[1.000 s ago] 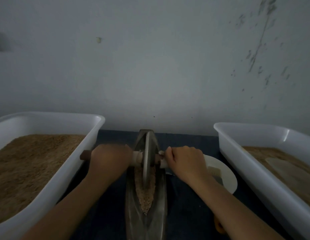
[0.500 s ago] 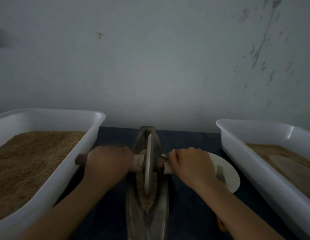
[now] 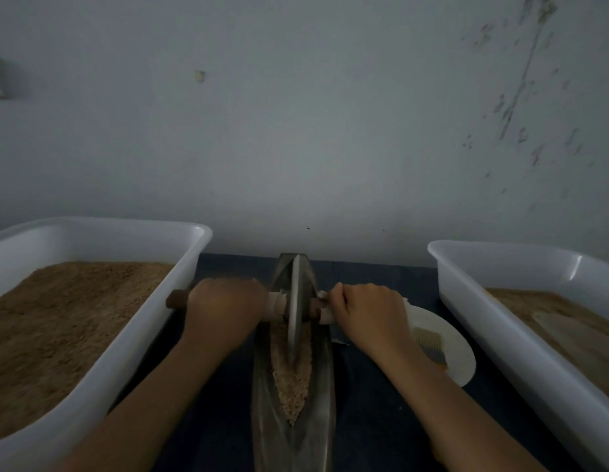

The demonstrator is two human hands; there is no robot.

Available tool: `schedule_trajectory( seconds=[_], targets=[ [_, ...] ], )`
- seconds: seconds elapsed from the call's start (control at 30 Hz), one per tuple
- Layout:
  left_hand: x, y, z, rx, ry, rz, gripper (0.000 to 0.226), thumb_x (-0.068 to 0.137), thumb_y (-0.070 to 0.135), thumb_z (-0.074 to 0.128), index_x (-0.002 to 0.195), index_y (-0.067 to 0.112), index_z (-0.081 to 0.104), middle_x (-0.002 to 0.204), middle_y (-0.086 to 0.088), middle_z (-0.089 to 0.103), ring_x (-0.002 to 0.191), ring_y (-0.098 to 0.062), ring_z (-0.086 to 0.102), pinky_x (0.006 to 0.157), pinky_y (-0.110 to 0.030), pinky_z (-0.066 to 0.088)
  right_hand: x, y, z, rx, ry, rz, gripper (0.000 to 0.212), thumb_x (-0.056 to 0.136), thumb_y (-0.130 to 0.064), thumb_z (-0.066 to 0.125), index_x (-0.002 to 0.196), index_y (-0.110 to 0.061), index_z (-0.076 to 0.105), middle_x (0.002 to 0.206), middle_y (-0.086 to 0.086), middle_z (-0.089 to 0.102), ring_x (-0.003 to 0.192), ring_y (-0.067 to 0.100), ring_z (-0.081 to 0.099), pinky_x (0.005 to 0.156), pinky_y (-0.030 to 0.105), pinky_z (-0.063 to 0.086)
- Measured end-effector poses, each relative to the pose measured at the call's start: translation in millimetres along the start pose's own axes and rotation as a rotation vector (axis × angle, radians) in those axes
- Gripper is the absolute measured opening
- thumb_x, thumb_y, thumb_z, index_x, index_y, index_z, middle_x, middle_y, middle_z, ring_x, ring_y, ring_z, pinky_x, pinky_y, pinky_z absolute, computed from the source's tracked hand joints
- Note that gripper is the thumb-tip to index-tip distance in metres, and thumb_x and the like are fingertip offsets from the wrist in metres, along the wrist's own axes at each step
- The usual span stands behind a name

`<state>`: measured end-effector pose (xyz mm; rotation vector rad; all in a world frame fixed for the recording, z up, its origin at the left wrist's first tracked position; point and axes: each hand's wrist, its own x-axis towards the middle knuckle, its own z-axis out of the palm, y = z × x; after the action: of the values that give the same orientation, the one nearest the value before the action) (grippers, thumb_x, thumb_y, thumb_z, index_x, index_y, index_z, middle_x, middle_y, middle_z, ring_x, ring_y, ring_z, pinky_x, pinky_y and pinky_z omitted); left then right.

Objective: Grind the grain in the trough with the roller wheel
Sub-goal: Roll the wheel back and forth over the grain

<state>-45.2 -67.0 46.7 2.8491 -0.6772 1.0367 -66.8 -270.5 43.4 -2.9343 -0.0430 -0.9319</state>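
A dark, boat-shaped metal trough [image 3: 262, 403] lies lengthwise in front of me, with tan grain [image 3: 292, 379] heaped along its groove. A thin metal roller wheel [image 3: 295, 301] stands upright in the groove toward the far end. A wooden axle runs through it to both sides. My left hand [image 3: 224, 310] grips the left handle, whose dark end [image 3: 176, 299] sticks out beyond my knuckles. My right hand [image 3: 369, 315] grips the right handle, which is wrapped in pale material.
A large white tub [image 3: 102, 362] of brown ground grain stands at the left. Another white tub [image 3: 520, 338] with brown powder stands at the right. A white plate [image 3: 456, 356] with a small brush lies under my right wrist. A grey wall rises close behind.
The wheel rolled a little toward me and back to the far part of the trough, my hands moving with it. The grain pile shows more again in the near groove.
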Motion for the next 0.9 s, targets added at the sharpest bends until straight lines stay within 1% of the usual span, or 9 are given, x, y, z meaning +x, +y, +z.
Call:
schedule_trajectory(
  seconds=[0.03, 0.1, 0.3, 0.43, 0.67, 0.73, 0.8, 0.83, 0.9],
  targets=[
    [-3, -2, 1, 0.106, -0.087, 0.078, 0.010, 0.090, 0.019, 0.051, 0.085, 0.012, 0.055, 0.067, -0.002, 0.058, 0.054, -0.013, 0.052, 0.050, -0.016, 0.033, -3, 0, -3, 0.001, -0.028, -0.006, 0.049, 0.095, -0.032, 0.034, 0.048, -0.019, 0.040, 0.045, -0.005, 0.036, 0.042, 0.013, 0.030, 0.046, 0.032, 0.013],
    [-5, -8, -9, 0.272, -0.291, 0.178, 0.028, 0.092, 0.024, 0.047, 0.116, 0.010, 0.042, 0.097, -0.005, 0.060, 0.079, -0.019, 0.059, 0.064, -0.026, 0.046, -7, 1, -11, 0.006, -0.105, -0.032, 0.048, 0.094, -0.033, 0.032, 0.049, -0.018, 0.039, 0.047, -0.005, 0.035, 0.042, 0.011, 0.029, 0.045, 0.031, 0.012],
    [2, -15, -24, 0.330, -0.450, 0.371, 0.038, 0.089, 0.026, 0.055, 0.119, 0.014, 0.036, 0.107, -0.006, 0.053, 0.091, -0.020, 0.056, 0.079, -0.033, 0.051, -11, 3, -29, 0.133, -0.341, -0.028, 0.049, 0.093, -0.037, 0.033, 0.051, -0.014, 0.040, 0.050, 0.000, 0.040, 0.045, 0.014, 0.037, 0.045, 0.030, 0.025],
    [4, -16, -16, 0.350, -0.445, 0.326, 0.040, 0.088, 0.026, 0.056, 0.119, 0.013, 0.034, 0.106, -0.007, 0.053, 0.092, -0.022, 0.056, 0.075, -0.033, 0.050, -10, 0, -27, 0.104, -0.295, 0.007, 0.047, 0.092, -0.036, 0.033, 0.050, -0.015, 0.039, 0.050, -0.001, 0.039, 0.044, 0.013, 0.036, 0.044, 0.030, 0.022],
    [11, -12, -1, 0.373, -0.295, 0.136, 0.041, 0.087, 0.024, 0.058, 0.120, 0.009, 0.038, 0.102, -0.008, 0.058, 0.084, -0.022, 0.059, 0.063, -0.031, 0.046, 8, -4, -2, 0.057, -0.021, -0.004, 0.050, 0.090, -0.030, 0.038, 0.042, -0.019, 0.031, 0.041, -0.007, 0.030, 0.038, 0.009, 0.025, 0.043, 0.028, 0.010],
    [11, -9, 0, 0.368, -0.245, 0.121, 0.050, 0.073, 0.017, 0.074, 0.113, -0.002, 0.050, 0.081, -0.015, 0.062, 0.063, -0.024, 0.061, 0.052, -0.029, 0.044, 12, -4, 5, 0.080, 0.036, -0.018, 0.051, 0.092, -0.027, 0.042, 0.043, -0.020, 0.033, 0.041, -0.007, 0.034, 0.036, 0.014, 0.031, 0.042, 0.026, 0.009],
    [10, -8, 0, 0.299, -0.045, 0.125, 0.038, 0.053, 0.004, 0.082, 0.085, -0.007, 0.064, 0.050, -0.014, 0.054, 0.036, -0.022, 0.049, 0.039, -0.024, 0.038, 14, -4, 8, 0.100, 0.071, -0.039, 0.049, 0.092, -0.024, 0.046, 0.044, -0.018, 0.038, 0.041, -0.005, 0.037, 0.037, 0.016, 0.035, 0.041, 0.024, 0.008],
    [10, -9, 2, 0.254, 0.035, 0.112, 0.028, 0.054, 0.003, 0.079, 0.076, -0.007, 0.066, 0.044, -0.013, 0.050, 0.031, -0.020, 0.045, 0.038, -0.023, 0.037, 14, -4, 8, 0.107, 0.081, -0.045, 0.049, 0.092, -0.023, 0.047, 0.044, -0.018, 0.039, 0.041, -0.005, 0.038, 0.036, 0.015, 0.034, 0.041, 0.023, 0.008],
    [10, -8, -1, 0.183, -0.008, 0.100, 0.024, 0.062, 0.011, 0.074, 0.077, -0.007, 0.067, 0.044, -0.013, 0.050, 0.031, -0.020, 0.045, 0.038, -0.024, 0.037, 12, -4, 7, 0.103, 0.092, -0.054, 0.048, 0.092, -0.022, 0.047, 0.045, -0.018, 0.040, 0.041, -0.003, 0.041, 0.037, 0.015, 0.034, 0.041, 0.025, 0.010]
  ],
)
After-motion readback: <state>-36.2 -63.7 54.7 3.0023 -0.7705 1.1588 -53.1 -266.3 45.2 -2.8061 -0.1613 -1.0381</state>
